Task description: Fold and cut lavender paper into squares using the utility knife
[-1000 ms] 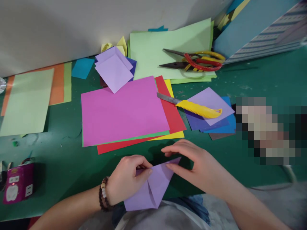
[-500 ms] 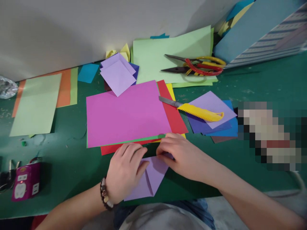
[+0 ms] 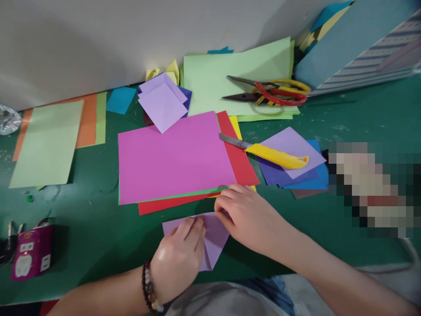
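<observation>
A folded lilac paper (image 3: 215, 239) lies flat on the green mat (image 3: 98, 237) near the front edge. My left hand (image 3: 177, 261), with a bead bracelet at the wrist, presses flat on its left part, fingers stretched along a fold. My right hand (image 3: 248, 217) curls its fingers onto the paper's upper right corner and pinches it there. Both hands rest just below the stack of large sheets topped by a magenta sheet (image 3: 174, 158).
A yellow utility knife (image 3: 269, 153) lies on small purple and blue squares to the right. Scissors (image 3: 269, 90) rest on pale green paper at the back. Small lilac squares (image 3: 162, 103), green and orange sheets (image 3: 49, 138) and a magenta power strip (image 3: 31, 259) sit at the left.
The lilac paper has been laid flatter and moved up the mat. My left hand slid down and back over it; my right hand closed in on the upper right corner.
</observation>
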`<state>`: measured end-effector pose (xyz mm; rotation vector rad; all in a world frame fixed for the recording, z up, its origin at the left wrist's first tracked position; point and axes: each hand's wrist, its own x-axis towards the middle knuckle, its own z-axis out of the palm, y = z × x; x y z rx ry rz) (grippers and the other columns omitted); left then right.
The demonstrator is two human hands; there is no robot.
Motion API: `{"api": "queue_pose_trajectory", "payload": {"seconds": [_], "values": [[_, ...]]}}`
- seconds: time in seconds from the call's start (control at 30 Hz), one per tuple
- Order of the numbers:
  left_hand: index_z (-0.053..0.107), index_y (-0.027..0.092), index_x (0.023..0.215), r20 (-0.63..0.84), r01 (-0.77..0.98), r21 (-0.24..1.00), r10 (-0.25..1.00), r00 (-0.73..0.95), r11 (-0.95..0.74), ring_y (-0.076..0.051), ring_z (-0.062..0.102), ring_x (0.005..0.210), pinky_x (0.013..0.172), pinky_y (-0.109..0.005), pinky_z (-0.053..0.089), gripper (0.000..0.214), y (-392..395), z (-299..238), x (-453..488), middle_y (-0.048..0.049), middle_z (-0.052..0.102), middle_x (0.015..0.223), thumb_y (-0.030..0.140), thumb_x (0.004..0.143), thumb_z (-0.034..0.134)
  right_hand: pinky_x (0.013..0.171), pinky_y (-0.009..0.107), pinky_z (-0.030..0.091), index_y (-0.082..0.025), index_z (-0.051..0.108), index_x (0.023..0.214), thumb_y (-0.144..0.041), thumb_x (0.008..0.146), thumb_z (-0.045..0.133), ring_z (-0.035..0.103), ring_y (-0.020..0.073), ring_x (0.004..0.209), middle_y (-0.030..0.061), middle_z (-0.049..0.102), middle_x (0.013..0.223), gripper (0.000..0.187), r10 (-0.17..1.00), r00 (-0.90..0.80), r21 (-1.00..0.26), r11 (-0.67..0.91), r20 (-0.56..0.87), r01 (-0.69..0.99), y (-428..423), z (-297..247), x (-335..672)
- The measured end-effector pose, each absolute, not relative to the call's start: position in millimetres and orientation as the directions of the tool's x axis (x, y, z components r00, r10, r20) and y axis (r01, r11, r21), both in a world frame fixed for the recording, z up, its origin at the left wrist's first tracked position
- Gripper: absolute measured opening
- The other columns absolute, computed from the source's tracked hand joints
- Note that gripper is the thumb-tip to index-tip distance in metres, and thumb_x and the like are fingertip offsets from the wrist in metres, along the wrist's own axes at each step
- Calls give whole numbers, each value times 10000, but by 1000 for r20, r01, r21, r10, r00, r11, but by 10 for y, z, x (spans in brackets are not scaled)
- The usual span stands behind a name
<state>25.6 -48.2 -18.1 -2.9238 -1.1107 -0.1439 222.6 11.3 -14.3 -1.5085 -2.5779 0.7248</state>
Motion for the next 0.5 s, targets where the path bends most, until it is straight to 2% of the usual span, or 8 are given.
{"api": "queue_pose_trajectory", "payload": {"seconds": [0.17, 0.33, 0.4, 0.5], "values": [[664, 79, 1106, 47, 671, -4, 670, 741, -742, -196, 613, 1063, 814, -271, 550, 304, -519, -186, 258, -87, 673, 1188, 104, 902, 440, 696, 329, 365, -173, 561, 689, -119, 848, 523, 501, 184, 770, 24, 575, 716, 173, 843, -513, -428, 409, -161, 806, 90, -156, 2229], [676, 107, 1056, 71, 681, 27, 681, 729, -732, -215, 615, 1059, 785, -296, 556, 232, -546, -247, 277, -86, 677, 1171, 172, 926, 495, 699, 331, 365, -177, 566, 705, -131, 854, 531, 499, 188, 779, 23, 570, 725, 160, 847, -515, -421, 423, -130, 802, 72, -184, 2244], [681, 120, 1034, 96, 686, 36, 686, 721, -726, -232, 620, 1049, 754, -310, 560, 211, -551, -267, 296, -85, 680, 1163, 219, 929, 527, 705, 332, 366, -178, 571, 716, -154, 861, 543, 496, 192, 789, 27, 576, 748, 149, 839, -538, -411, 464, -80, 785, 66, -201, 2266], [689, 104, 1003, 140, 687, 26, 683, 717, -726, -243, 629, 1025, 711, -312, 561, 210, -552, -271, 325, -95, 693, 1132, 235, 925, 545, 747, 344, 368, -173, 617, 835, -186, 874, 552, 503, 211, 867, 59, 609, 878, 77, 812, -581, -358, 560, 57, 747, 36, -239, 2326]]}}
